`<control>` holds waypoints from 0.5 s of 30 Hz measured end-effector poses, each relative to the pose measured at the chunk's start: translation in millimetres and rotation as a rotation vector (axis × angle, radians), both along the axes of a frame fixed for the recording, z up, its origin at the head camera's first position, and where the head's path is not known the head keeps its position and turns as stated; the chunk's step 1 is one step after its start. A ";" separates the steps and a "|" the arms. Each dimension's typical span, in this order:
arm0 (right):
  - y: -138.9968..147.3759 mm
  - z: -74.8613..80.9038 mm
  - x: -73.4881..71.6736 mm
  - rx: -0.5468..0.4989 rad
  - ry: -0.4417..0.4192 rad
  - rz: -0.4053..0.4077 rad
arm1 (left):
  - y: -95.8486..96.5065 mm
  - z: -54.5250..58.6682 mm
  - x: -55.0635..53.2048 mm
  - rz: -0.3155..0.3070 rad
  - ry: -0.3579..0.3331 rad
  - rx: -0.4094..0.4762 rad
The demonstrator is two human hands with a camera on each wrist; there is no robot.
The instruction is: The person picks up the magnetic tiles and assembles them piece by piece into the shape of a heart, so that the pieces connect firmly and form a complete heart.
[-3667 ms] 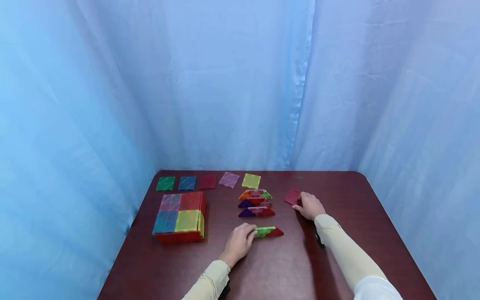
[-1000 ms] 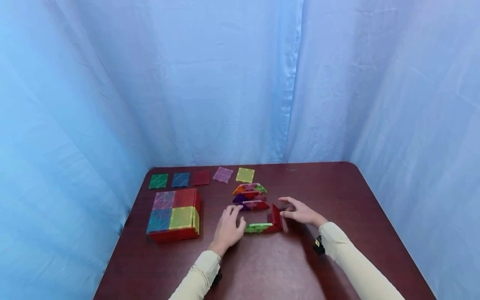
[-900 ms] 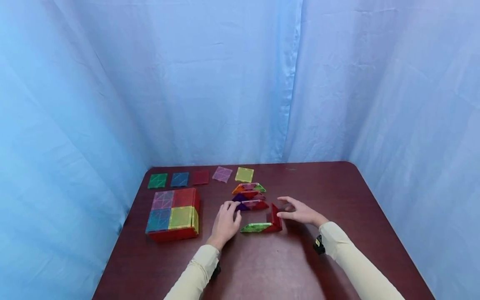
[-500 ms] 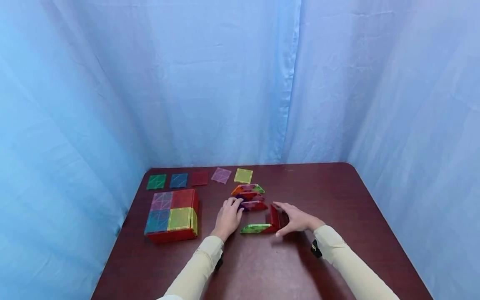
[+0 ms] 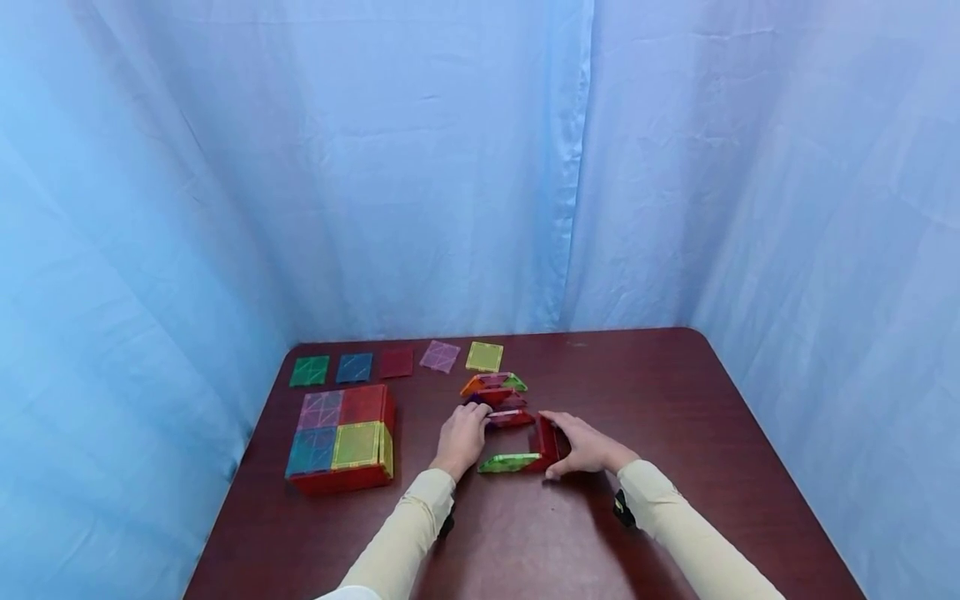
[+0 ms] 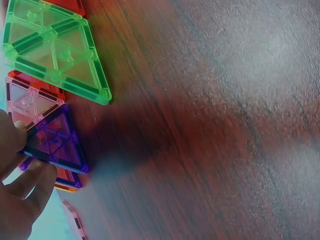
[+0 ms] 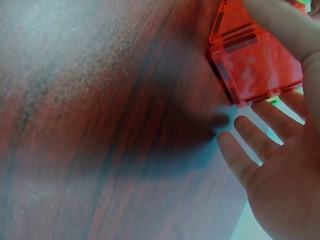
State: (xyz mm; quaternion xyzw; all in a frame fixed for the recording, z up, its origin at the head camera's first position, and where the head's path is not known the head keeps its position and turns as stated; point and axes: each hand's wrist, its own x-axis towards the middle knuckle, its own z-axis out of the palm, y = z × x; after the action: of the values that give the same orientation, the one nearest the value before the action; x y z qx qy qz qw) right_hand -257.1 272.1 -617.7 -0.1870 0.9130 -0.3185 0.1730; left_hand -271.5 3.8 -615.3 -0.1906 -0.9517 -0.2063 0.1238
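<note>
My left hand (image 5: pixel 461 437) pinches the purple triangle tile (image 6: pixel 56 140) at the left end of a standing strip of magnetic tiles. My right hand (image 5: pixel 588 447) spans an upright red square tile (image 5: pixel 546 442), thumb at its near edge and fingers at its far edge; its other fingers are spread in the right wrist view. That square meets the right end of a nearer strip with green triangles (image 5: pixel 510 462). The held strip's red end (image 5: pixel 513 418) comes close to the square's far edge; whether they touch is unclear. My left hand partly hides the held strip.
Behind the held strip stand two more strips, one with a red middle (image 5: pixel 495 397), one with an orange end (image 5: pixel 472 385). A multicoloured tile box (image 5: pixel 341 437) stands left. Flat square tiles, including a yellow one (image 5: pixel 484 357), line the table's (image 5: pixel 615 375) back.
The red square, flat at the right earlier, now stands against the green strip. My left hand went from the green strip to the purple-ended one, which has come slightly nearer. My right hand closed around the square.
</note>
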 end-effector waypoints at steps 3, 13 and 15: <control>-0.2 -2.4 -0.8 0.003 0.029 -0.023 | 2.2 0.3 1.2 -0.015 0.009 0.004; 0.0 -8.8 -2.0 -0.013 0.039 -0.023 | 12.1 3.6 4.8 -0.041 -0.043 -0.022; -0.3 -9.1 -1.8 -0.032 0.044 -0.019 | 14.0 3.3 4.8 -0.044 -0.050 -0.030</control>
State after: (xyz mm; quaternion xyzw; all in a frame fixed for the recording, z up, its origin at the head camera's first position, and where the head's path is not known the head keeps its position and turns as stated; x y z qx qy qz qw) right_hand -258.9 271.8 -626.8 -0.1881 0.9131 -0.3306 0.1466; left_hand -266.6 17.8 -611.9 -0.2080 -0.9531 -0.1995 0.0928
